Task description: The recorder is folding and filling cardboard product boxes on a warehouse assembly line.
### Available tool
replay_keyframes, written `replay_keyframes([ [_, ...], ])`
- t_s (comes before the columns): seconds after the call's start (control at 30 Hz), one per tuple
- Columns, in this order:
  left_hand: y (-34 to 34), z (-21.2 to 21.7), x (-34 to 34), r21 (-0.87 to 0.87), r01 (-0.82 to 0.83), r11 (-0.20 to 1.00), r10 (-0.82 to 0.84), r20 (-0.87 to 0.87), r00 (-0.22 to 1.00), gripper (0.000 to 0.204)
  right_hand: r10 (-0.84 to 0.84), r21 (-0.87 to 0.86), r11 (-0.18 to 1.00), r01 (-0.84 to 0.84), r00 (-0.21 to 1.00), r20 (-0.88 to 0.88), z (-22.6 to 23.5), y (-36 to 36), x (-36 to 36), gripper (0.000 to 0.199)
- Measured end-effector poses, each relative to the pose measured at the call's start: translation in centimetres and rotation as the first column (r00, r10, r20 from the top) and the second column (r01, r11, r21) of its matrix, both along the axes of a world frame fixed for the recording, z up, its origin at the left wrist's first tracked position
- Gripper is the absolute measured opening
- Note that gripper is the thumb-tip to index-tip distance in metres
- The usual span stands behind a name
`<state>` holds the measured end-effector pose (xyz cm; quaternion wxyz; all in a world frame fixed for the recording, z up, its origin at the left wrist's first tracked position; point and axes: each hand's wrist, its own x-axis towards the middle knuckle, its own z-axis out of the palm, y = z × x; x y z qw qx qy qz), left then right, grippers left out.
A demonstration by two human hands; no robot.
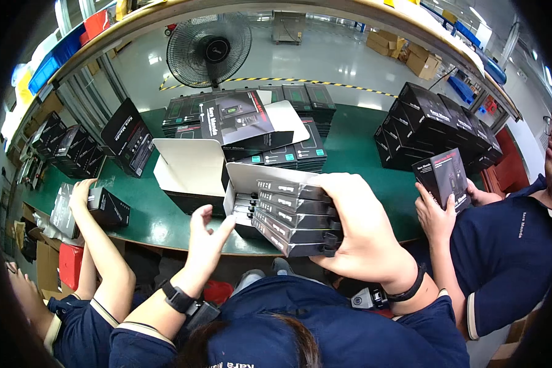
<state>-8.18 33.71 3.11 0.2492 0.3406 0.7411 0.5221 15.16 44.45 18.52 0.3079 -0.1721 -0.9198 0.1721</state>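
My right hand [365,227] is wrapped around a row of several slim black boxes [291,214], tilted beside an open black carton [246,232] with a raised white inner flap. Small dark items show inside that carton. Close to its left side, my left hand [210,242] is open, thumb and fingers apart, with nothing in it. Just beyond stands another black box with its white-lined lid [190,161] raised. A larger printed black box [236,119] lies on top of stacked flat black boxes [310,150] behind.
Black cartons [435,126] are piled at the right of the green table [356,184]. A co-worker at right holds a black box [441,178]; one at left handles a box [64,211]. An upright black box [129,138] stands left. A fan [211,49] rises behind the far edge.
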Motion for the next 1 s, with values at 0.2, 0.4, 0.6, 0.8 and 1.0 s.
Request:
replay_keyframes([
  [0.2,2.8,-2.2,2.7,0.098,0.033,0.995,-0.067,0.369,0.927,0.06,0.053,0.155,0.982,-0.112,0.938,0.341,0.5,0.4,-3.2,0.057],
  [0.4,3.4,-3.3,1.1,-0.018,-0.017,1.0,0.021,0.268,0.963,0.047,0.028,0.155,0.982,-0.11,0.892,0.451,1.0,1.4,-3.9,0.058],
  [0.6,3.4,0.0,-0.2,-0.148,0.25,0.957,-0.249,0.029,0.968,0.033,-0.004,0.174,0.982,-0.077,0.906,0.424,1.4,2.4,-4.6,0.059],
  [0.8,2.8,1.5,-0.6,-0.205,0.265,0.942,-0.269,0.007,0.963,0.026,0.009,0.253,0.957,-0.14,0.89,0.457,2.1,1.9,-5.9,0.049],
  [1.0,3.4,1.8,0.6,-0.28,0.32,0.905,-0.343,-0.038,0.939,0.028,-0.028,0.375,0.89,-0.258,0.792,0.61,1.4,1.8,-6.1,0.047],
])
